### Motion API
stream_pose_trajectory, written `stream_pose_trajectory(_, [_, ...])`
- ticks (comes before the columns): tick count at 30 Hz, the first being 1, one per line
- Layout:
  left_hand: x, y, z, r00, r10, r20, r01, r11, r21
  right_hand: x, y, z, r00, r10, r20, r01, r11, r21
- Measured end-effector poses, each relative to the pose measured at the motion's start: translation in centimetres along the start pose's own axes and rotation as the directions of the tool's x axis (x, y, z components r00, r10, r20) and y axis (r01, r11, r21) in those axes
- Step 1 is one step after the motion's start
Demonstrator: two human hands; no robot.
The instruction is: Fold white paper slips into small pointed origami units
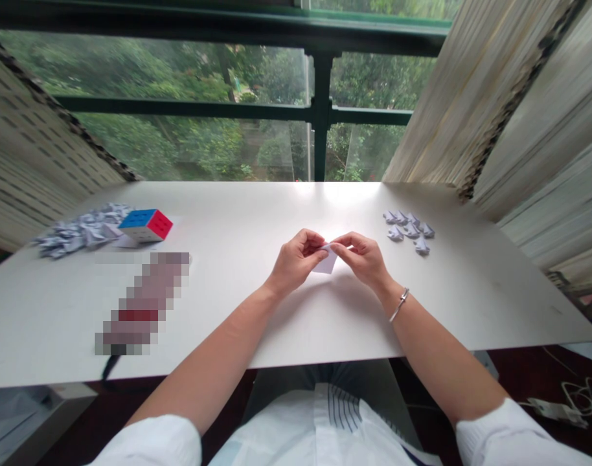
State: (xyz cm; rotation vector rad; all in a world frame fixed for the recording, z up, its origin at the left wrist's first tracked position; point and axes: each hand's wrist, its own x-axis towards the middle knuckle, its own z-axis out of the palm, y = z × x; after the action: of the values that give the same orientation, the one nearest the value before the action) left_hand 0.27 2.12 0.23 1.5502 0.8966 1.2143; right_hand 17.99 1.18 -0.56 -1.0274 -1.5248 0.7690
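Note:
A small piece of white paper (326, 264) is pinched between my two hands, just above the middle of the white table. The thumb and fingers of my left hand (300, 257) close on its upper left part. At its top edge, my right hand (361, 254) grips it with thumb and index finger. The lower part of the paper hangs down between the hands, and the fingers hide some of its folds. To the right of my right hand lie several small folded paper pieces (411, 230) in a loose group.
On the left, a heap of folded paper pieces (82, 230) lies beside a cube puzzle (145, 225) with blue and red faces, which rests on white paper sheets. Nearer me is a blurred-out long object (145, 304) with a dark strap. Curtains (422, 97) flank the window behind the table (218, 207).

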Motion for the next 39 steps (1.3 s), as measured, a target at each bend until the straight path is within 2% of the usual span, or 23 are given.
stream_pose_trajectory(6, [-0.12,0.85,0.27,0.99,-0.137,-0.032,0.131,0.979,-0.156,0.04,0.41,-0.06,0.999,0.024,-0.028,-0.023,0.999,0.023])
stream_pose_trajectory(12, [-0.09,0.87,0.28,0.985,-0.16,-0.059,0.142,0.963,-0.231,0.11,0.54,0.02,0.999,0.047,-0.018,-0.046,0.995,0.084])
stream_pose_trajectory(24, [-0.11,0.83,0.18,0.985,-0.166,-0.041,0.151,0.957,-0.246,0.07,0.38,0.08,0.997,0.081,0.008,-0.081,0.982,0.17])
stream_pose_trajectory(39, [-0.18,0.67,0.3,0.979,-0.204,-0.017,0.194,0.953,-0.233,-0.12,0.07,0.16,0.999,0.036,-0.005,-0.035,0.996,0.087])
